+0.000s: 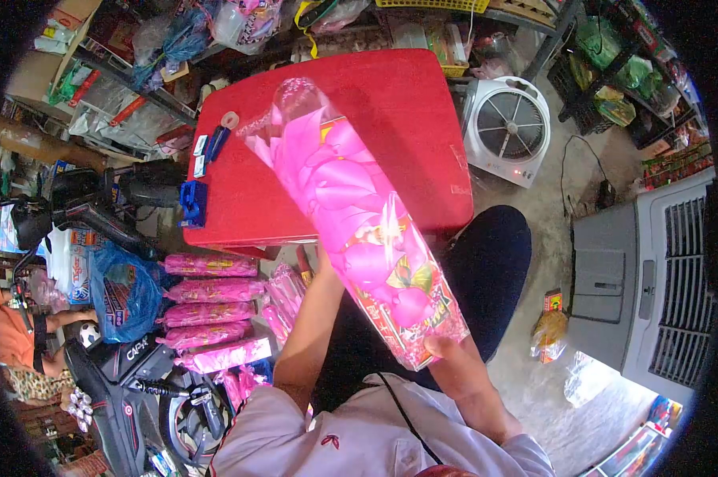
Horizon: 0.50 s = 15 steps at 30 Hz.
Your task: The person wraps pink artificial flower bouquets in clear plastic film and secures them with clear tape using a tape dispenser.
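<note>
The right hand (454,362) grips the lower end of a long pink package (359,215), a clear sleeve printed with pink flowers. Its thumb presses on the front face and the other fingers are closed behind, out of sight. The package is held in the air on a slant. Its lower end is just above the lap, and its clear upper end reaches out over the middle of the red desk (422,119), crossing the desk's near edge. The left hand (325,264) comes up behind the package's left edge at that near edge. Its fingers are hidden by the sleeve, so I cannot tell how they are set. The desk's left edge carries a blue tool (192,203) and some small tags, while the rest of the top is bare. A white fan (506,119) stands just beyond the right edge. Left of the left arm, near the desk's front corner, pink bundles (212,310) lie stacked, with a blue bag (124,294) beside them. To the right, a stretch of concrete floor (549,238) separates the knee from a grey cooler (645,278).
</note>
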Available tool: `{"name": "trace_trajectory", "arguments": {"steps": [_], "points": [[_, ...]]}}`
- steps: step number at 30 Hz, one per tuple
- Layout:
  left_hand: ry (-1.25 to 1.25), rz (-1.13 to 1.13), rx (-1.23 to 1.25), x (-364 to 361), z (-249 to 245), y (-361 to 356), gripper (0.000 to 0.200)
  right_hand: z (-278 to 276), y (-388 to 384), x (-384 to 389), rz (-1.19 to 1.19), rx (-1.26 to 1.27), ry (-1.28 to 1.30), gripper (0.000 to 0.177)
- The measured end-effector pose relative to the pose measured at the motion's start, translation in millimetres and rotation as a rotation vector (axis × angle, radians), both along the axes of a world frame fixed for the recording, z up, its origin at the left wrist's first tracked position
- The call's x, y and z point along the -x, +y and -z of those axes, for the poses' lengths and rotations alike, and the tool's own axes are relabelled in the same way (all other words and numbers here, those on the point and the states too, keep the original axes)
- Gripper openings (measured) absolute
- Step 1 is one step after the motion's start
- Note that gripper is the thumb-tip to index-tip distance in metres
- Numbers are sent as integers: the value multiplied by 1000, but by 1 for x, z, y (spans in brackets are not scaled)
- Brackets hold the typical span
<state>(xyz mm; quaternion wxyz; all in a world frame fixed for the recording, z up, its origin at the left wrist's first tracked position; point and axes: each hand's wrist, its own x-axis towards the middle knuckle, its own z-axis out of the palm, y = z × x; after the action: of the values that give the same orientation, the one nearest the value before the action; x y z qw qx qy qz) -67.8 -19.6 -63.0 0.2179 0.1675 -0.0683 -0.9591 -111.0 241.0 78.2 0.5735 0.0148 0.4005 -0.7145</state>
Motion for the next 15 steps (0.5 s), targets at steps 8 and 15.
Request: {"name": "trace_trajectory", "arguments": {"steps": [8, 15], "points": [[-211, -177, 209, -28, -57, 8, 48, 12, 0, 10, -44, -123, 264, 55], [-881, -782, 1741, -35, -94, 61, 56, 24, -28, 32, 11, -140, 480, 46]]}}
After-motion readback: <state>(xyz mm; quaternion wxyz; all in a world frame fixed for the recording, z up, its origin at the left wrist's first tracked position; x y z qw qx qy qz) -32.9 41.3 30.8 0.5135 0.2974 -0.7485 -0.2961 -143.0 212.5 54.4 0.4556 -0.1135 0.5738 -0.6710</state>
